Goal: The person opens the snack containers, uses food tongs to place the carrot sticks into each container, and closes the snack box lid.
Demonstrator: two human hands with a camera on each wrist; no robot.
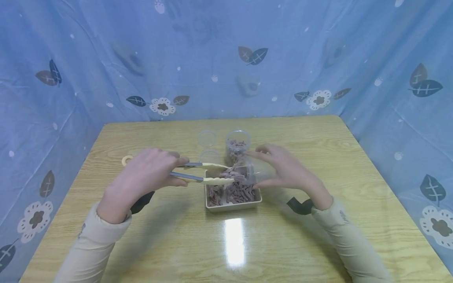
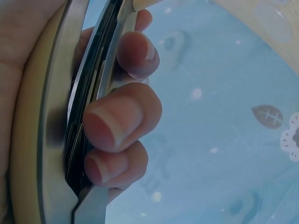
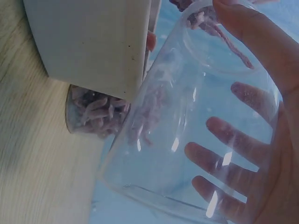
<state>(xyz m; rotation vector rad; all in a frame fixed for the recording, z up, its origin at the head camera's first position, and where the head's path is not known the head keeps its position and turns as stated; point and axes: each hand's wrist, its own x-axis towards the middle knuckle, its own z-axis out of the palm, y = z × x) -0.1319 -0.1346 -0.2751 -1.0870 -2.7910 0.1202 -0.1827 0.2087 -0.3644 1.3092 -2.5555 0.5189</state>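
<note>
- I judge the step in hand to be loading the tilted cup (image 1: 262, 170): just off the left hand (image 1: 146, 169), the tips of the tongs (image 1: 217, 181) stand at its mouth, with a clump of strips (image 1: 238, 177) apparently between them.
- The next move, as I read it, calls for a small push to my right hand's side, then a gentle release deep inside the mouth, so that nothing catches on the rim; the right hand (image 1: 284, 167) should keep the tilt steady meanwhile.
- My left hand is clenched round the tongs, fingers curled over the metal arms. My right hand grasps the tilted cup, thumb near its mouth and fingers round the wall.
- The strips look thin, crinkled and dull purple. Most lie heaped in the white tray (image 1: 233, 207), between my two hands and below the tongs' tips; a few show at the mouth of the tilted cup.
- That cup is clear plastic, lying mouth toward the left hand, and most of its inside looks bare from the right wrist.
- Just beyond my right fingertips, an upright cup (image 1: 231, 154) holds more strips; two clear round lids (image 1: 207, 138) lie on the worktop (image 1: 170, 243), ahead of the left fingertips.
</note>
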